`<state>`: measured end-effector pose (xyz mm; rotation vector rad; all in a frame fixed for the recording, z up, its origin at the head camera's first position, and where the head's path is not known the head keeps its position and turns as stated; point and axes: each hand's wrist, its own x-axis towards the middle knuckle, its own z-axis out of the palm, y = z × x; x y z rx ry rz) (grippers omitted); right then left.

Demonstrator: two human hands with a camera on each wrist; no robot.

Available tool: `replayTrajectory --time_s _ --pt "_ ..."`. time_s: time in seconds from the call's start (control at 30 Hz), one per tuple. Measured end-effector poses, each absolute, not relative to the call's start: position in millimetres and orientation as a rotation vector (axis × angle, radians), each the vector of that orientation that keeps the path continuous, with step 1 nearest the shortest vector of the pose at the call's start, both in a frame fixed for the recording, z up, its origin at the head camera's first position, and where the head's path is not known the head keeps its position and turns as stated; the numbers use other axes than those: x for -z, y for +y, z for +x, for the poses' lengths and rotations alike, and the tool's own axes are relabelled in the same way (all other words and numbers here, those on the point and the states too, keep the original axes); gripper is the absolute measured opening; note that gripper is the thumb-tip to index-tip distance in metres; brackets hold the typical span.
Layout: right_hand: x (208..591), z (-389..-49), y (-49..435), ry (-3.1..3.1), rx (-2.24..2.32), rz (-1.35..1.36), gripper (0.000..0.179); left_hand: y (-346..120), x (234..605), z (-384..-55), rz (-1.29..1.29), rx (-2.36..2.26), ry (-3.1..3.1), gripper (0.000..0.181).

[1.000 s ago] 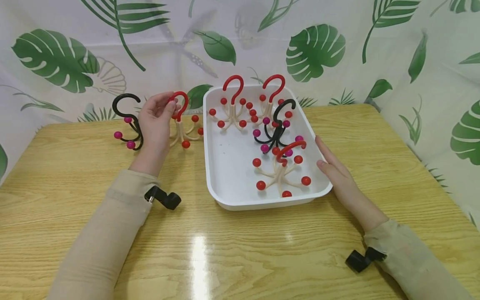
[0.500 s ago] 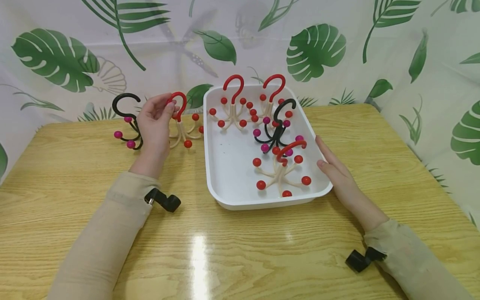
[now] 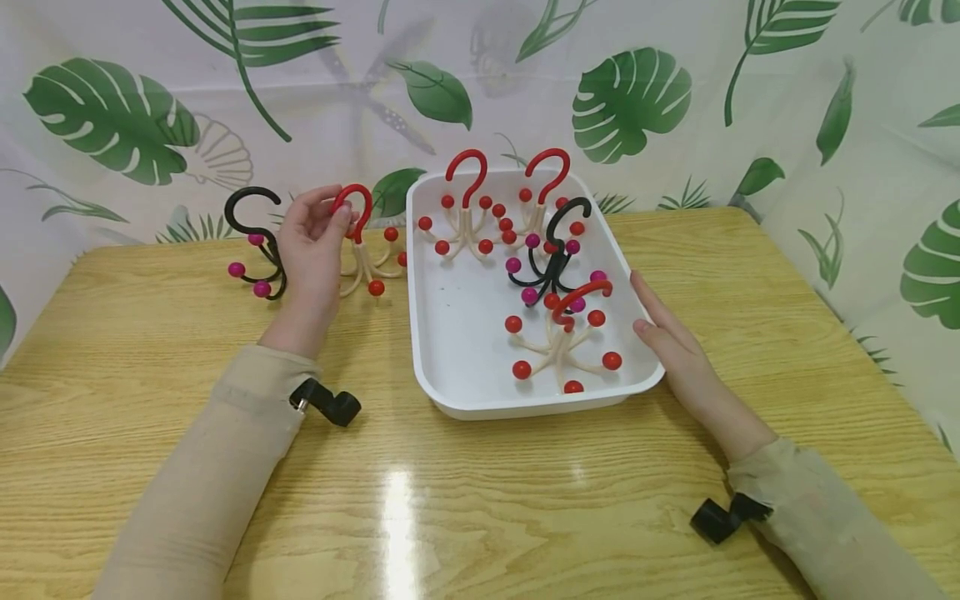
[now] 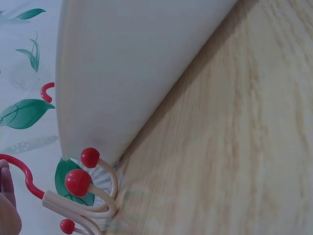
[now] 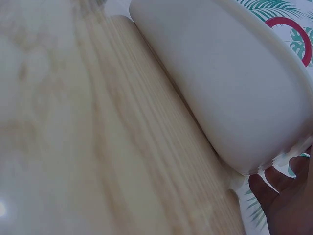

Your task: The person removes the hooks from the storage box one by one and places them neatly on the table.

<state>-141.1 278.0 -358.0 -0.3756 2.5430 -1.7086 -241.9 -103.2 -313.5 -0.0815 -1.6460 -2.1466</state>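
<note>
In the head view my left hand point(image 3: 311, 237) pinches the red hook of a beige octopus-shaped hanger point(image 3: 362, 260) with red ball tips. This hanger stands just left of the white tray point(image 3: 450, 400), its balls close to the tray wall in the left wrist view. Behind my left hand is a black hanger point(image 3: 251, 208) with magenta balls, partly hidden. My right hand point(image 3: 678, 358) grips the tray's right side, thumb over the rim and fingers outside. In the right wrist view, the fingers point(image 5: 279, 181) lie against the tray's outer corner.
Inside the tray are two upright red-hooked hangers point(image 3: 466, 221) at the back, a black hanger point(image 3: 555, 265) at the right and a red-hooked hanger point(image 3: 561, 342) in front. A leaf-patterned cloth point(image 3: 510, 83) hangs behind the wooden table point(image 3: 480, 517).
The hanger in my left hand has shifted slightly, its red hook a little to the left and its front ball a little to the right. My right hand and the tray stay put.
</note>
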Motion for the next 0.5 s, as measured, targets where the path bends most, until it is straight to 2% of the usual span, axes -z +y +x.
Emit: replayTrajectory --time_s 0.2,0.5 --pt "358 -141 278 2.546 1.702 -0.371 0.053 -104 304 -239 0.008 2.059 -1.763 0.022" --pt "357 -141 278 2.544 1.697 -0.362 0.053 -104 295 -241 -0.006 2.073 -1.675 0.02"
